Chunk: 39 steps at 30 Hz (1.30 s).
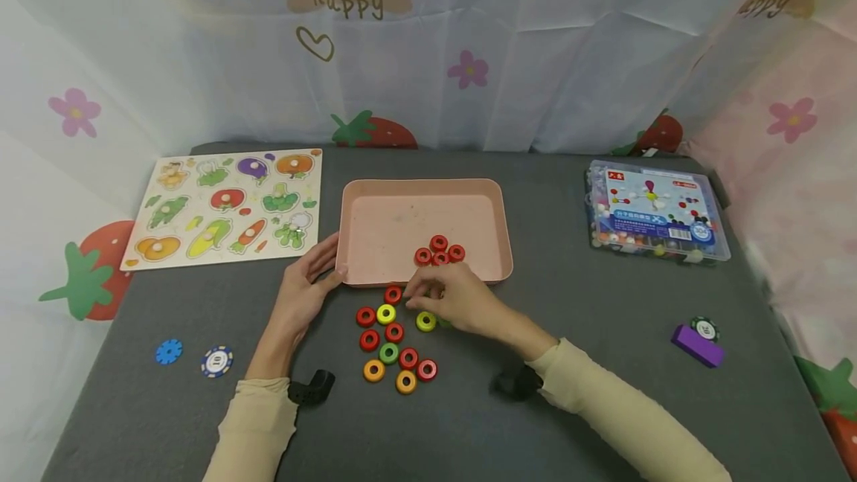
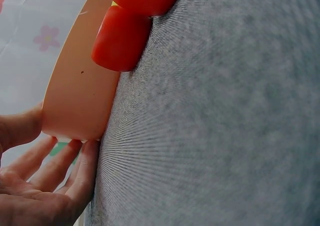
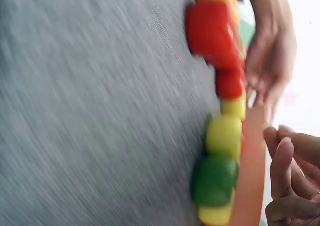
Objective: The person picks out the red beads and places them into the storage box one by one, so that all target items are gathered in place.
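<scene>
In the head view, my left hand [image 1: 304, 296] rests at the near left corner of a pink tray [image 1: 382, 225]. The left wrist view shows its fingers [image 2: 65, 171] straight against the tray's wall, the thumb by the rim. My right hand [image 1: 458, 300] hovers over the tray's near edge, fingers bent and tips close together, nothing visible between them. Several red rings [image 1: 438, 243] lie in the tray beyond it. In front of the tray lie loose red rings [image 1: 370, 340], yellow rings [image 1: 385, 314], a green ring [image 1: 388, 352] and orange rings [image 1: 405, 381]. The right hand partly covers another green ring.
A vegetable puzzle board [image 1: 224, 207] lies left of the tray. At the right stands a clear plastic box [image 1: 656, 210] of coloured pieces. Blue chips [image 1: 217, 361] lie at the left; a purple block [image 1: 698, 346] with a dark chip [image 1: 705, 329] is at the right.
</scene>
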Tool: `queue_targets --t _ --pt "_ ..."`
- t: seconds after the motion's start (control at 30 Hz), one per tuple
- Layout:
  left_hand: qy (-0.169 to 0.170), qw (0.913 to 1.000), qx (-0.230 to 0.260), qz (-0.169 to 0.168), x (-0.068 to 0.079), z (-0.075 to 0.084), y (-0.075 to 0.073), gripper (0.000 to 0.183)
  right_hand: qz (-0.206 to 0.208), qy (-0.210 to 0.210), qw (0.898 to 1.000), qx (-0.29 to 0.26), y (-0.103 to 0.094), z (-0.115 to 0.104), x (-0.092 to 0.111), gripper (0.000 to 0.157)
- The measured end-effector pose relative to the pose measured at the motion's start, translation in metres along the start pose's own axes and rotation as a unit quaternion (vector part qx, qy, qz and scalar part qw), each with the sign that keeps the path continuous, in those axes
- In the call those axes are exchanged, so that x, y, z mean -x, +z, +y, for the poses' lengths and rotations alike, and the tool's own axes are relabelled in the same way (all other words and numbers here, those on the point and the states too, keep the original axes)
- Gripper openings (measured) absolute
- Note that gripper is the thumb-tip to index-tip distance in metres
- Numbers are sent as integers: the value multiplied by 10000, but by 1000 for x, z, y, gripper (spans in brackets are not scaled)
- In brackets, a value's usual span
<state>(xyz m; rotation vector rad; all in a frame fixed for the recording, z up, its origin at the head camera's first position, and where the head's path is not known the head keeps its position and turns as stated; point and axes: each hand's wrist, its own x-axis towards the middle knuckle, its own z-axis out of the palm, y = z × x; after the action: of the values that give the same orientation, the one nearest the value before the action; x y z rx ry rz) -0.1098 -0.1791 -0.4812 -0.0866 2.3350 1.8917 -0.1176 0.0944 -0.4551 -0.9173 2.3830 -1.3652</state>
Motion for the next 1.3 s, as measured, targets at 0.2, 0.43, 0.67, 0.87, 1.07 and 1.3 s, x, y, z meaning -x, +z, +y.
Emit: queue_targets --t 0.2,0.43,0.67,0.87,1.07,1.3 --pt "8 10000 -30 60 0 -1 -1 59 -665 84 9969 413 14 -5 5 17" --pt "52 10000 16 65 -1 0 0 59 -806 57 9899 1163 22 -1 6 27" --pt "18 10000 -15 63 -1 0 1 60 -817 184 9870 1372 27 -3 5 29" --pt "15 10000 -3 46 0 0 2 60 -878 329 9873 1281 27 -2 4 31" --pt "-14 10000 -6 46 0 0 2 60 -855 330 9921 855 16 0 3 34" --pt "-75 10000 2 55 -1 -1 3 60 -548 11 9978 384 -12 0 0 36"
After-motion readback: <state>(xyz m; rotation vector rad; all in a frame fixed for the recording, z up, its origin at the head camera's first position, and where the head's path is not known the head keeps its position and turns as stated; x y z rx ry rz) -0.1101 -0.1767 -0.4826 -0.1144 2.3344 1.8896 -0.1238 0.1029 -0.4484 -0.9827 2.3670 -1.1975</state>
